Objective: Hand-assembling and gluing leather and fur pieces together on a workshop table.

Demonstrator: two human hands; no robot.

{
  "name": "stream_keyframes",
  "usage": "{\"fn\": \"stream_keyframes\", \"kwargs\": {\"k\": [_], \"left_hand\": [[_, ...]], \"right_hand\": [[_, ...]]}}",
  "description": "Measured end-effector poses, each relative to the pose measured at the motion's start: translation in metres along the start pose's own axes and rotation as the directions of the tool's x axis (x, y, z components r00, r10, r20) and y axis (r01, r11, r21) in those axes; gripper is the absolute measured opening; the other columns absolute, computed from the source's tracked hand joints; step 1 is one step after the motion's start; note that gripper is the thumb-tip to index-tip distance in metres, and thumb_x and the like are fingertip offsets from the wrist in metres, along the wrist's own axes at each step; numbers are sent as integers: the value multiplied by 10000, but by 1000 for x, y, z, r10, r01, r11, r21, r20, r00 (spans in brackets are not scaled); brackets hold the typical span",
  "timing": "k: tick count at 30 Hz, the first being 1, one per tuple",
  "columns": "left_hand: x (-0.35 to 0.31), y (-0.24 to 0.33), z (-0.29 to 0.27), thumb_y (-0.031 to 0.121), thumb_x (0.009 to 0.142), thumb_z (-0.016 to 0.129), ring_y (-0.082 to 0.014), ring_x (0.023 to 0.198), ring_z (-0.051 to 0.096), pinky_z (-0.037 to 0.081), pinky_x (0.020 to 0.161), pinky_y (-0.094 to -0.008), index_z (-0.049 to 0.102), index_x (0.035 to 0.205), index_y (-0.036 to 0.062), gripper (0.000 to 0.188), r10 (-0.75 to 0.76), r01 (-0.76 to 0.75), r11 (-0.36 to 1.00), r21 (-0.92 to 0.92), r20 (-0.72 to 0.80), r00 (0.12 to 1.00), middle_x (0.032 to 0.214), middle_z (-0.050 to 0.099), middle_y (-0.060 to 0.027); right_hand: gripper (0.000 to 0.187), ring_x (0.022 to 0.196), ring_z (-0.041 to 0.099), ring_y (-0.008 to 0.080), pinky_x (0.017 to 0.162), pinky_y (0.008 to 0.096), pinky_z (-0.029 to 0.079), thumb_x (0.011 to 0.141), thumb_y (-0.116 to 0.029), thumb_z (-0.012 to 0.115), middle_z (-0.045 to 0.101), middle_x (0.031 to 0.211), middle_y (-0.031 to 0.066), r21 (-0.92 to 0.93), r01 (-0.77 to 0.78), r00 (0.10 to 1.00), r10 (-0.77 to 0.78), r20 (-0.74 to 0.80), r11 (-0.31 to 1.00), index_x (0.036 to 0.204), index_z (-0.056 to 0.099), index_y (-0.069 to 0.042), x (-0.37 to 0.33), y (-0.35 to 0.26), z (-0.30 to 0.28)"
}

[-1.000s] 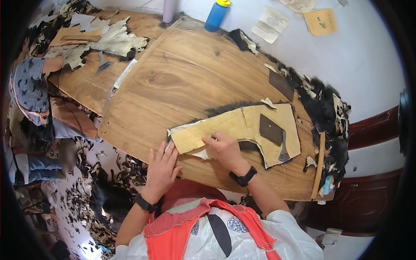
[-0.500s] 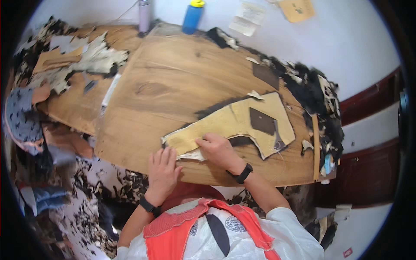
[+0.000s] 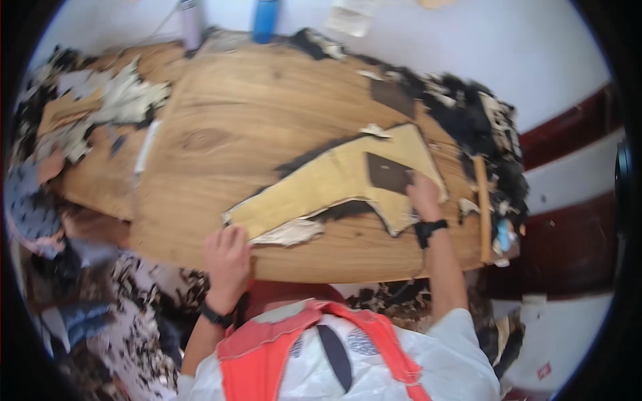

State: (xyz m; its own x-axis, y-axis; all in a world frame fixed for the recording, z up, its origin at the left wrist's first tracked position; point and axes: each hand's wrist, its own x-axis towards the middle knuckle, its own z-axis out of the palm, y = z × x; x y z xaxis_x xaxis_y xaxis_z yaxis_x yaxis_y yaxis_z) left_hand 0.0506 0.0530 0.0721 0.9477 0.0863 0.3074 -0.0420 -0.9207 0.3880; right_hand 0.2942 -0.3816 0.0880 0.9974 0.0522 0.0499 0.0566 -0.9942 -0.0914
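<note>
A long yellow hide panel [image 3: 321,184] with dark fur along its edges lies flat on the wooden table, narrow at the left and wider at the right. On its wide end rests a dark brown rectangular piece [image 3: 388,174]. My left hand [image 3: 227,260] lies with its fingers on the panel's narrow left tip, by the table's front edge. At the wide end, beside the brown piece, my right hand [image 3: 424,195] has its fingers bunched; blur hides what is in them. A pale scrap [image 3: 291,232] sticks out under the panel's near edge.
Dark fur scraps [image 3: 468,110] heap along the table's right edge, near a wooden strip [image 3: 481,207]. Pale hide pieces [image 3: 130,97] lie at the far left. A blue bottle [image 3: 265,20] and a lilac bottle [image 3: 190,27] stand at the back. Another person's sleeve [image 3: 30,200] shows at left.
My right hand has moved from the panel's near edge rightward to its wide end, covering the small grey tool seen there before. The whole view has shifted; my left hand stays at the narrow tip.
</note>
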Motion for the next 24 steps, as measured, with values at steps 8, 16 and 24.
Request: {"fn": "stream_keyframes", "kwargs": {"k": [8,16,24], "left_hand": [[11,-24,11,156,884,686,-334,1009,559,413,873,-462,657,1106,59,245,-284,254,947,-195,-144,948,1012,621,-137],[25,-40,8,140,849,695,-294,947,568,378,846,-426,628,904,86,102,-309,307,951,-48,-67,949,907,605,-80],[36,-43,6,163,820,733,-290,965,558,356,905,-446,635,842,109,114,-277,264,954,-140,-90,957,879,600,-75]], "right_hand": [[349,983,654,395,825,487,516,812,-106,653,637,1039,182,7,135,971,-130,-202,991,1159,656,-71,21,6,-12],[187,907,654,271,769,399,522,963,-168,639,657,966,113,990,-49,999,-9,51,133,1021,671,7,40,-92,-60],[356,993,628,194,925,327,487,1074,-307,341,636,1115,72,831,-489,765,-588,262,-265,1121,606,-73,-76,-288,9]]}}
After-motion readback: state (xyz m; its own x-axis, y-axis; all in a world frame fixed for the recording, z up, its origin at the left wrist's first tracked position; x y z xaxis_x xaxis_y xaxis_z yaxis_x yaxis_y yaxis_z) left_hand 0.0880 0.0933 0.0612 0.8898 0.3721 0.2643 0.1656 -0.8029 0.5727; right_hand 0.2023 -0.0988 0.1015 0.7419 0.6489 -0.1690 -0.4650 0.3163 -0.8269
